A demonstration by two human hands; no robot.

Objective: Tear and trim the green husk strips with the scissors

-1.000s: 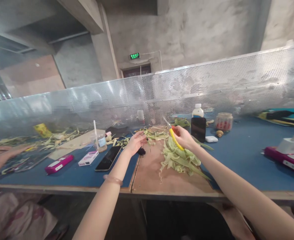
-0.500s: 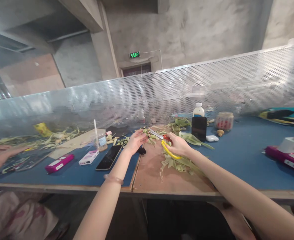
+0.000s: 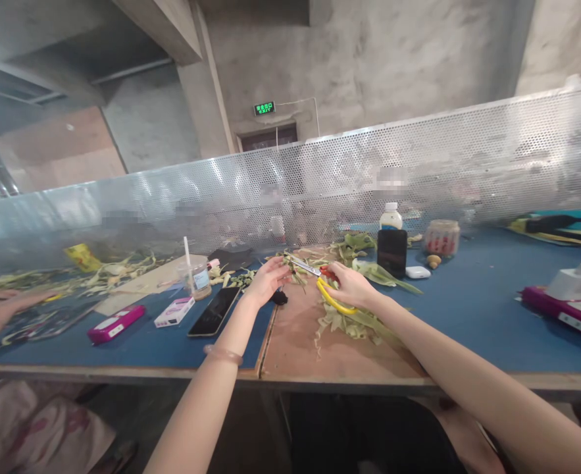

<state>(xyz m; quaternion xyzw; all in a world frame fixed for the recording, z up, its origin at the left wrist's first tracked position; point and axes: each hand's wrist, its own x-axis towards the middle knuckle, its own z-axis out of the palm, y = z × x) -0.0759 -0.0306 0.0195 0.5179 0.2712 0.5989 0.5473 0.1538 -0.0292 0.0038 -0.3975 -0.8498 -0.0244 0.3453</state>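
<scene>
My right hand is closed round the yellow handles of a pair of scissors. The metal blades point left, with their tips close to the fingers of my left hand. My left hand pinches a small bunch of thin green plant stems, partly hidden by the fingers and blades. Below the scissors, pale green leaves and peelings lie heaped on the brown board. A small black object rests under my left hand; its kind is unclear.
Left of me are a black phone, a white-pink box, a plastic cup with straw and a magenta device. To the right stand a dark upright device, a bottle and a jar. Another person's hands are far left.
The scissor blades have shifted slightly left and lie a little flatter by my left hand's fingertips. Both hands otherwise hold nearly the same place.
</scene>
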